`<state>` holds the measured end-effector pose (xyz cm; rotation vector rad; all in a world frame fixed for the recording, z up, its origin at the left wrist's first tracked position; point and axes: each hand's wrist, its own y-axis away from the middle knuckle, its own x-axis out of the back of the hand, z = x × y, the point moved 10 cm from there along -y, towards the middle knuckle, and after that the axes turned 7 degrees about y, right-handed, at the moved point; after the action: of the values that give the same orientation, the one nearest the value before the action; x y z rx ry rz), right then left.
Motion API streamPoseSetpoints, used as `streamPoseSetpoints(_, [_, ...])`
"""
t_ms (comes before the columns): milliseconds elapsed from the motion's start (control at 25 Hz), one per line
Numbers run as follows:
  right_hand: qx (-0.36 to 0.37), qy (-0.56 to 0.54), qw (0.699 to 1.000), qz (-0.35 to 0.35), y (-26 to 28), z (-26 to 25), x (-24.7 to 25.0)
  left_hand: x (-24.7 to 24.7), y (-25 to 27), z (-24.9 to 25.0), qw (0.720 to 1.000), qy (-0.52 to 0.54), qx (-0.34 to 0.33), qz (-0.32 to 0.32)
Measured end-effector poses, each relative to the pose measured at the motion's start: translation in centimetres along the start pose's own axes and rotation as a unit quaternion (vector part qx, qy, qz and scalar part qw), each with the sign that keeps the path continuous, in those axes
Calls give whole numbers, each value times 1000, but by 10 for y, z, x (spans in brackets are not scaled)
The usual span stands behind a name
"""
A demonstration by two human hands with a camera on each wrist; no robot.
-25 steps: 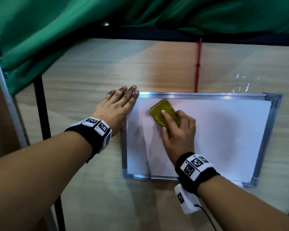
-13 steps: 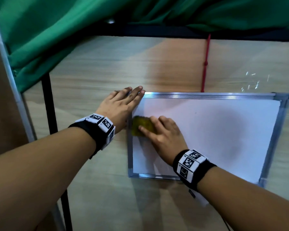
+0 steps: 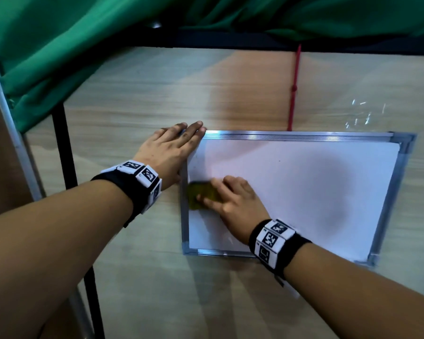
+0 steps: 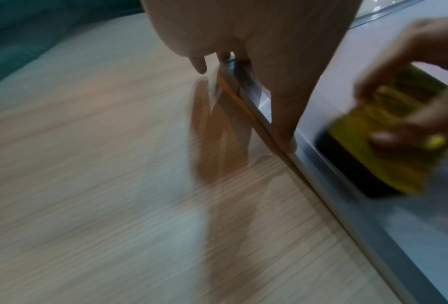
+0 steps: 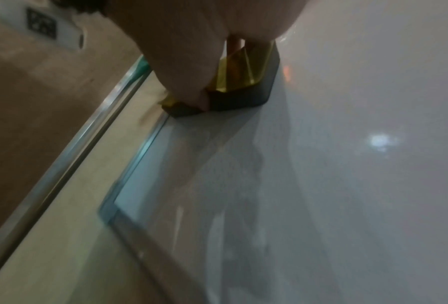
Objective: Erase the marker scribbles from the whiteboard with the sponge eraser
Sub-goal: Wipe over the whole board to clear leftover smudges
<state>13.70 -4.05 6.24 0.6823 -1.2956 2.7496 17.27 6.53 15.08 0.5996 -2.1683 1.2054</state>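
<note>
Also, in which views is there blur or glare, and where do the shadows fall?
Head view: mostly sharp, the sponge eraser smeared by motion, soft grey shadow on the whiteboard. Left wrist view: the right hand blurred, the left hand casting a shadow on the table. Right wrist view: dim, with a glare spot on the board.

A pale wood-grain worktop fills the view. Green cloth hangs over the worktop's far-left corner. A red cord runs across the worktop from its far edge.
</note>
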Motion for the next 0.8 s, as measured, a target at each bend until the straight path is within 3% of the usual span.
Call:
streamPoseSetpoints(160, [66, -17, 997, -46, 58, -16, -16, 0, 1, 0, 1000, -2, 9, -23])
streamPoseSetpoints(280, [37, -16, 997, -64, 109, 4, -21, 0, 0, 2, 1000, 13, 9, -19])
streamPoseSetpoints(440, [-131, -22, 991, 21, 131, 82, 22, 3, 2, 2, 999, 34, 6, 5])
streamPoseSetpoints(560, [-293, -16, 948, 120, 125, 153, 62, 1, 1, 2, 999, 40, 5, 11])
streamPoseSetpoints(640, [-339, -14, 928, 154, 121, 167, 68, 2, 0, 2, 999, 49, 5, 15])
streamPoseSetpoints(680, [-310, -10, 939, 147, 118, 159, 64, 3, 0, 3, 999, 51, 5, 18])
streamPoseSetpoints(800, [-121, -6, 991, 55, 128, 108, 34, 1, 1, 1, 999, 38, 6, 15])
